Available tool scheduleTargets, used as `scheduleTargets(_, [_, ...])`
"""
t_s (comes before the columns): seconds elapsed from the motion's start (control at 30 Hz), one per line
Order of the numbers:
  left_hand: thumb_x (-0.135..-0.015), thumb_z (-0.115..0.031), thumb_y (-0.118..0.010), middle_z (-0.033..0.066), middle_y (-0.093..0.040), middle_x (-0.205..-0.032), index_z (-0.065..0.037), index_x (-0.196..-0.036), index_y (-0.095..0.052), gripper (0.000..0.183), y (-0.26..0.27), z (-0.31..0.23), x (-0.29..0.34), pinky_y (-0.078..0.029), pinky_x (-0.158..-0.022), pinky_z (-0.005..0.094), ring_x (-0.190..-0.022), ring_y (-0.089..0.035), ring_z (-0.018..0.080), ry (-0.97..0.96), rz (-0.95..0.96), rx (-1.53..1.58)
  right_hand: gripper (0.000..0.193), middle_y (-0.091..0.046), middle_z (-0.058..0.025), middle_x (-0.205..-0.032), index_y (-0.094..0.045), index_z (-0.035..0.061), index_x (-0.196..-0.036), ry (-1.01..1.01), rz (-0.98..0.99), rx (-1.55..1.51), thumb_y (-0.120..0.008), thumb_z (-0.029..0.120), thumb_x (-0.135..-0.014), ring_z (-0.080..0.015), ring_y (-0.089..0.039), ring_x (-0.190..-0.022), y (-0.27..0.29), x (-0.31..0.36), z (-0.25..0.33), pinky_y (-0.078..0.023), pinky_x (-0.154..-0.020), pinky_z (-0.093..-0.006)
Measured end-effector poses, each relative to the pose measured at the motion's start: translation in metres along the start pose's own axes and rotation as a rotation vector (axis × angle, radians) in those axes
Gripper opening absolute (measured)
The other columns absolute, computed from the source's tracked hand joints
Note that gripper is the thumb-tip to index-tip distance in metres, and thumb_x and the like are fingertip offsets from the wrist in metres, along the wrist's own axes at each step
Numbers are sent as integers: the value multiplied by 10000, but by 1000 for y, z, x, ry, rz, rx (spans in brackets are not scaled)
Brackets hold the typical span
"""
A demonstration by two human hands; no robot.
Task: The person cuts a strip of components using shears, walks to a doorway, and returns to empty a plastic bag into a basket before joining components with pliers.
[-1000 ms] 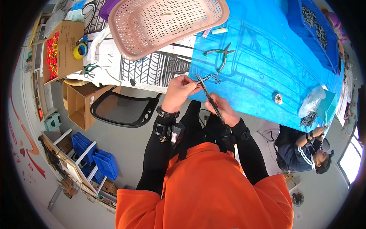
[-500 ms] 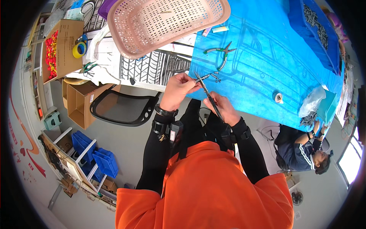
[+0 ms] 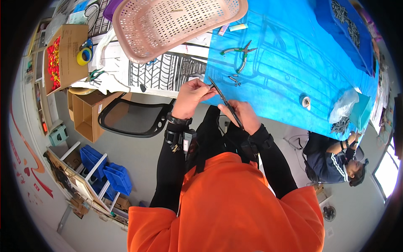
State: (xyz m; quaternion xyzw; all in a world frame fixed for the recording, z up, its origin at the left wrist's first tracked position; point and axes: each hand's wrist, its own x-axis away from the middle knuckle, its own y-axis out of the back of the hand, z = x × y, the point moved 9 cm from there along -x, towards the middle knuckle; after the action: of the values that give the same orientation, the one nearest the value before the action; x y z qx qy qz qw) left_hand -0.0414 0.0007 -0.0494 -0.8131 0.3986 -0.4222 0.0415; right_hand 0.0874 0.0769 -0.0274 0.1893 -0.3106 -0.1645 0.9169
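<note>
My right hand (image 3: pixel 245 117) is closed round a long, slim, dark tool (image 3: pixel 226 103) with a pointed tip; its exact kind is unclear. The tool slants up to the left, and its tip reaches the fingers of my left hand (image 3: pixel 189 97). Thumb and forefinger of that hand are pinched together at the tip; whatever small piece they hold is mostly hidden. Just beyond the tip, several small dark parts (image 3: pixel 234 80) lie on the blue sheet (image 3: pixel 268 94). Farther off rest green-handled pliers (image 3: pixel 241 53), jaws spread.
A pink perforated basket (image 3: pixel 142 42) stands at the far side. Left are a carton of red pieces (image 3: pixel 53 63), yellow tape (image 3: pixel 84 56) and a black mesh chair (image 3: pixel 132 117). On the right are a blue bin (image 3: pixel 346 38), a small round part (image 3: pixel 305 101) and a seated person (image 3: pixel 331 161).
The whole view has shifted slightly. A slim grey piece seen beside the tool's tip before no longer shows there. Both hands keep nearly the same pose, the tool tip still at my left fingers.
</note>
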Motion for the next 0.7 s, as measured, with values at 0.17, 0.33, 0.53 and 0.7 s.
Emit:
scheduleTargets(0.17, [-824,-52,-540,189,-603,-904,38,-804,-497,101,2,3,1,-524,-781,292,-830,-632,247,34,12,2,548,-450,-206,-517,-537,-34,-621,-155,61,-278,-574,483,-800,-362,-444,-479,-20,-4,-28,-369,-477,-400])
scheduleTargets(0.33, [-811,-102,-565,163,-609,-950,-6,-836,-512,113,53,17,8,-497,-801,314,-887,-615,237,0,-243,-34,545,-516,-208,-540,-550,-24,-657,-196,-104,29,-574,505,-784,-380,-545,-565,-9,-27,-35,-426,-517,-413])
scheduleTargets(0.53, [-777,-128,-639,-64,-553,-704,-83,-794,-614,54,105,30,29,-367,-570,185,-622,-479,26,-46,-469,-166,401,-611,-201,-711,-554,3,-749,-155,-316,140,-628,397,-730,-365,-601,-704,-20,-93,-14,-477,-616,-443])
scheduleTargets(0.7, [-794,-129,-638,-70,-542,-705,-90,-785,-619,45,119,37,40,-316,-532,169,-579,-403,15,-102,-507,-132,350,-632,-196,-793,-537,-7,-865,-182,-321,254,-613,304,-723,-358,-619,-758,-31,-147,13,-493,-667,-445])
